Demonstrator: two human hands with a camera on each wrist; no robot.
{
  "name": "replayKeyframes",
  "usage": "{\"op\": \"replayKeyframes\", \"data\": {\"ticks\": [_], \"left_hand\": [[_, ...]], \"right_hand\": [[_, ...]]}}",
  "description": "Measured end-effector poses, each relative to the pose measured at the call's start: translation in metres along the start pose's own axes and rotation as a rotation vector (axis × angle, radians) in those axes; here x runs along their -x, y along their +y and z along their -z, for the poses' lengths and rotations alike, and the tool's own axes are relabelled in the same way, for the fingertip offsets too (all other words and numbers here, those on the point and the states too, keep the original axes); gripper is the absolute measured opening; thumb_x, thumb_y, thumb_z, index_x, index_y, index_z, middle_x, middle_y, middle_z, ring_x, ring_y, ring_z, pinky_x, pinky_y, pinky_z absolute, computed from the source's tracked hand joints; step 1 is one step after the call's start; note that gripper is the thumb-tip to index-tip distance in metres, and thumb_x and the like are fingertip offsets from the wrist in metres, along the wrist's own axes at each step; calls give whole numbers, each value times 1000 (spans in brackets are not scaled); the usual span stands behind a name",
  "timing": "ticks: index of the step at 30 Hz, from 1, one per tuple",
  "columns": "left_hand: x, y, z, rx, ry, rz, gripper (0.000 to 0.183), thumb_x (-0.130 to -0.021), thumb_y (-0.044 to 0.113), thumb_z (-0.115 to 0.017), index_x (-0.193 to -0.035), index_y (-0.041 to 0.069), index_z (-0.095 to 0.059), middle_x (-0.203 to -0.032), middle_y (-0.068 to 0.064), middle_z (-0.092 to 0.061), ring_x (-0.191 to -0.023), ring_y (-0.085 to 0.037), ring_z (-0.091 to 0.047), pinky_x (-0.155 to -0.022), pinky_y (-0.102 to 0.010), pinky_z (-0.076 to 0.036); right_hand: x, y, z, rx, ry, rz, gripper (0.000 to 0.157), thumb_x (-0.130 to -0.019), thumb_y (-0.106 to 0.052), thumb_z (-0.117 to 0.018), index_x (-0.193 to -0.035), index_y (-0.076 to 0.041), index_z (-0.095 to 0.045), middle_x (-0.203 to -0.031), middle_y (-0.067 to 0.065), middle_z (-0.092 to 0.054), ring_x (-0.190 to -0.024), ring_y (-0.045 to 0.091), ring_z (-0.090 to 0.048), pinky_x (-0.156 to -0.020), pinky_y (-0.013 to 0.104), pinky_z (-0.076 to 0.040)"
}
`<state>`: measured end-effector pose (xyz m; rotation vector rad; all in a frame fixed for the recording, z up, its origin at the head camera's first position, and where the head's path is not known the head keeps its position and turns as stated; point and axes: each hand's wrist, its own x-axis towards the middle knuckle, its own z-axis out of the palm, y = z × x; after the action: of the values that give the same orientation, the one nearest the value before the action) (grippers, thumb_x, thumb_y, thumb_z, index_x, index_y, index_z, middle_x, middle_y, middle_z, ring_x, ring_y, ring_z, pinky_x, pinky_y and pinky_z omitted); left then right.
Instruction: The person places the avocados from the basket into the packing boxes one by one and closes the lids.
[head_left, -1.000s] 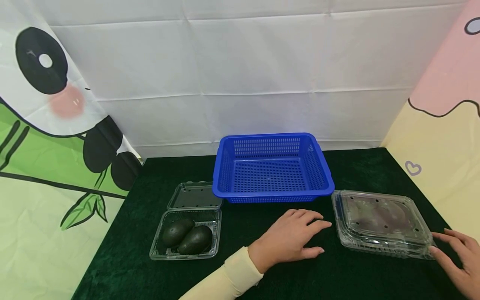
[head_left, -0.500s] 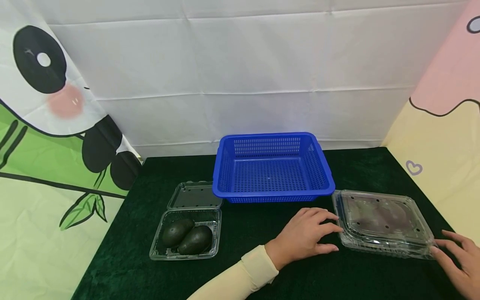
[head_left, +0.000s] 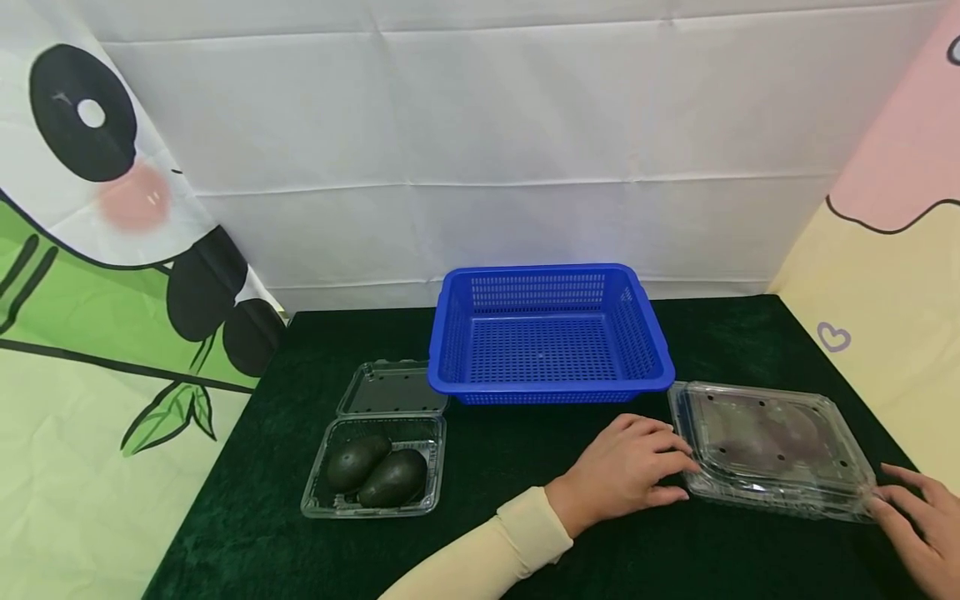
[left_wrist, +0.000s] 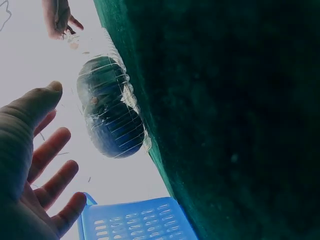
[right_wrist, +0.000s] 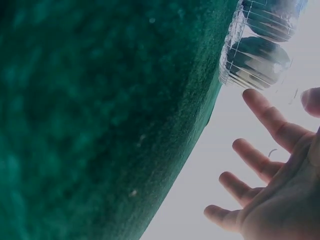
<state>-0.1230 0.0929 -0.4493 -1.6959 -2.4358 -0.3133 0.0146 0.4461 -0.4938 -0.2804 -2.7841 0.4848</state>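
A clear plastic clamshell box [head_left: 783,446] lies with its lid down on the right, dark rounded things dimly visible inside; the left wrist view shows these dark forms [left_wrist: 107,107] through its ribbed wall. My left hand [head_left: 626,468] is at the box's left side, fingers apart and loosely bent, fingertips by its edge. At the near right corner is my right hand [head_left: 921,521], fingertips and thumb at the rim; the right wrist view shows its fingers [right_wrist: 267,115] spread. Farther left, a second clamshell box [head_left: 444,467] has its lid [head_left: 393,390] laid back and holds two avocados [head_left: 393,477].
A blue plastic basket [head_left: 551,387] with nothing in it stands at the back, between the two boxes. Dark green cloth [head_left: 480,533] covers the table. A white sheet [head_left: 525,125] hangs behind, with printed cloths on both sides.
My left hand has moved right, from a gap away to the left edge of the lidded box. My right hand has stayed at the box's right corner. The avocados and basket are unmoved.
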Motion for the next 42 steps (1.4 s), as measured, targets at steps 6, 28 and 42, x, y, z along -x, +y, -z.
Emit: {"op": "replayKeyframes", "data": {"ticks": [6, 28, 42], "left_hand": [[-2, 3, 3, -71, 0, -54, 28, -102, 46, -62, -127, 35, -70, -134, 17, -60, -132, -4, -47, -116, -24, -27], [-13, 12, 2, -193, -52, -94, 22, -106, 44, -57, -123, 37, -68, -130, 16, -63, -123, -6, -55, -109, -26, -35], [-17, 16, 2, -255, -63, -131, 22, -108, 38, -50, -120, 39, -68, -120, 18, -63, -117, -6, -57, -106, -26, -38]], "right_hand": [[-3, -2, -1, -5, -9, 1, 34, -108, -16, -47, -87, 7, -61, -135, 38, -36, -122, 58, -33, -112, 73, -18], [-2, 3, -7, -176, 72, 70, 20, -96, 4, -52, -77, 4, -56, -123, 41, -46, -116, 58, -38, -119, 66, -14], [-5, -2, -2, -180, -34, 29, 21, -99, 2, -48, -78, 1, -51, -126, 45, -42, -116, 61, -34, -113, 75, -14]]}}
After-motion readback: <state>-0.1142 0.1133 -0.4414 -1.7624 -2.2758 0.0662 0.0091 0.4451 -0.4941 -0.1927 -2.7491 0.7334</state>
